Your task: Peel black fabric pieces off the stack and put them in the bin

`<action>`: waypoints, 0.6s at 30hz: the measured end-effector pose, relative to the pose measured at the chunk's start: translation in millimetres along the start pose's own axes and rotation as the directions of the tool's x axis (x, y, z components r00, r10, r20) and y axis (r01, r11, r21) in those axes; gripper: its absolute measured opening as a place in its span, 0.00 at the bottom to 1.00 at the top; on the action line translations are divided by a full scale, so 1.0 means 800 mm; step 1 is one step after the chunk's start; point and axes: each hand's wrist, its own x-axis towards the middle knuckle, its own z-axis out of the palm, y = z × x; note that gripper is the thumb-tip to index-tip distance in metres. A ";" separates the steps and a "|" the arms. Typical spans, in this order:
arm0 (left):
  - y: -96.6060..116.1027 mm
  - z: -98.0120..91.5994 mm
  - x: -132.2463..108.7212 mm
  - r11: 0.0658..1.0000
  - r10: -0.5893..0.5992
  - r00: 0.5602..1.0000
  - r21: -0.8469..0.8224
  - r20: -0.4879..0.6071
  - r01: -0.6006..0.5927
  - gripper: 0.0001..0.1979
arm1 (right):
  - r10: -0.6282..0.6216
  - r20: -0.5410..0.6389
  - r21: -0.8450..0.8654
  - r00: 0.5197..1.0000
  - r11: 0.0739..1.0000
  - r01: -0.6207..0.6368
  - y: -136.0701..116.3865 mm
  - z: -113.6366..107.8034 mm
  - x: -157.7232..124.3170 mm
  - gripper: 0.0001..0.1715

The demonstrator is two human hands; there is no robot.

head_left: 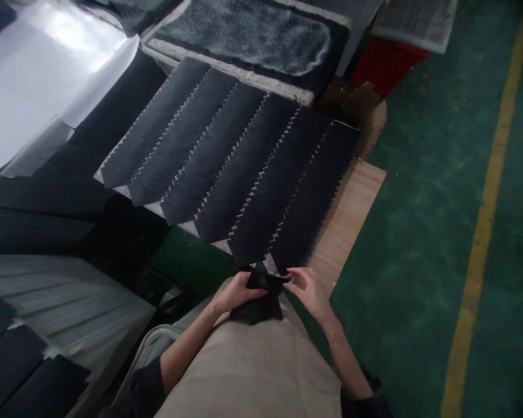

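At the far left we see a large glossy white sheet [56,64], and below it a pale grey ribbed surface [70,278] with flat dark pieces [21,360] lying on its near corner. Next to the right comes a row of long, dark, matt strips with zigzag edges [215,151], laid side by side with pale slivers showing between them. Just at their near end our left hand [235,293] grips a small, black, jagged-edged flat piece [264,310], its thumb clamped over the top and the fingers curled at the far side. The piece is in front of the beige quilted garment [261,360] at our waist; we cannot tell whether it is joined to the nearest strip or only overlaps it in view. We judge it light, thin and soft, apt to fold or droop if held at one point, with little slip and not fragile, though its jagged points could bend; we would take it by two opposite edges, thumb above and fingers beneath. Our right hand [307,290] is at the piece's right corner, thumb and forefinger near each other, but we cannot tell whether they pinch it. Further right are a bare light wooden board [348,200], the green floor [401,261] and a yellow painted line [483,220].
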 end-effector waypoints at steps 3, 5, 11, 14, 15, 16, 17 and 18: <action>0.006 0.002 0.003 0.998 0.033 0.999 0.059 0.019 -0.034 0.15 | -0.058 0.117 -0.138 0.991 0.988 0.074 -0.010 0.006 0.003 0.11; 0.007 0.003 0.004 0.996 0.041 0.999 0.075 0.009 -0.042 0.16 | -0.080 0.145 -0.204 0.986 0.973 0.108 -0.012 0.011 0.006 0.09; -0.004 -0.006 0.001 0.996 0.010 0.997 0.089 -0.082 -0.002 0.18 | -0.126 0.062 -0.355 0.990 0.924 0.140 -0.007 0.011 0.030 0.14; -0.007 -0.009 -0.001 0.996 0.004 0.996 0.084 -0.087 0.003 0.18 | -0.122 0.089 -0.397 0.988 0.906 0.148 -0.011 0.009 0.045 0.15; -0.007 -0.009 -0.001 0.997 0.004 0.996 0.082 -0.087 0.003 0.18 | -0.118 0.100 -0.409 0.988 0.900 0.149 -0.013 0.009 0.049 0.15; -0.007 -0.009 -0.001 0.997 0.004 0.996 0.079 -0.087 0.003 0.18 | -0.114 0.108 -0.421 0.988 0.895 0.149 -0.014 0.009 0.052 0.15; -0.007 -0.009 0.000 0.997 0.003 0.996 0.077 -0.089 0.004 0.18 | -0.108 0.113 -0.433 0.988 0.889 0.147 -0.016 0.009 0.054 0.14; -0.008 -0.009 0.000 0.997 0.002 0.996 0.076 -0.091 0.005 0.18 | -0.102 0.115 -0.446 0.988 0.884 0.143 -0.017 0.010 0.056 0.14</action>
